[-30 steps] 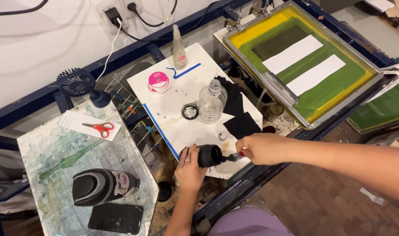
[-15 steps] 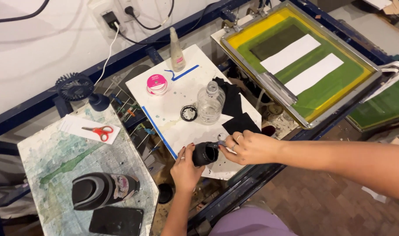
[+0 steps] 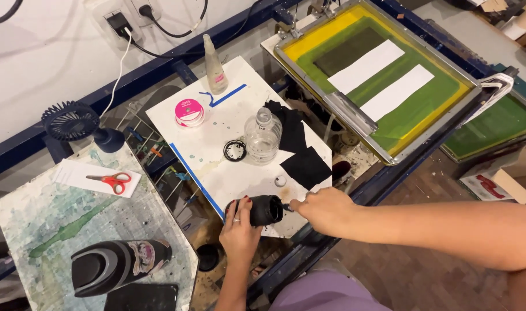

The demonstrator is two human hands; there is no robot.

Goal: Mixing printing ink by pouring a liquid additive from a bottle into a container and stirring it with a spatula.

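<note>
Head view, left hand: the left hand is closed around a small black jar, held on its side at the near edge of the white board.
Head view, right hand: the right hand is narrowed to a pinch on a small tool at the jar's mouth; the tool's tip is hidden, so its kind cannot be told.
Jar position: it is held just above the board's near edge, near and left of the black cloth pieces.
Spill risk: with the mouth turned sideways, the contents could, by judgement, run out over the edge onto the frame below if the jar is tipped further.
Knock risk: the clear plastic bottle, standing uncapped, and the black ring lid lie just beyond the hands; a jolt of the right forearm could topple the bottle.
Stain risk: the printing screen, at far right, is well apart, yet a flicked tool could spot it.
Left table: the red scissors and the black flask lie clear of the work.
</note>
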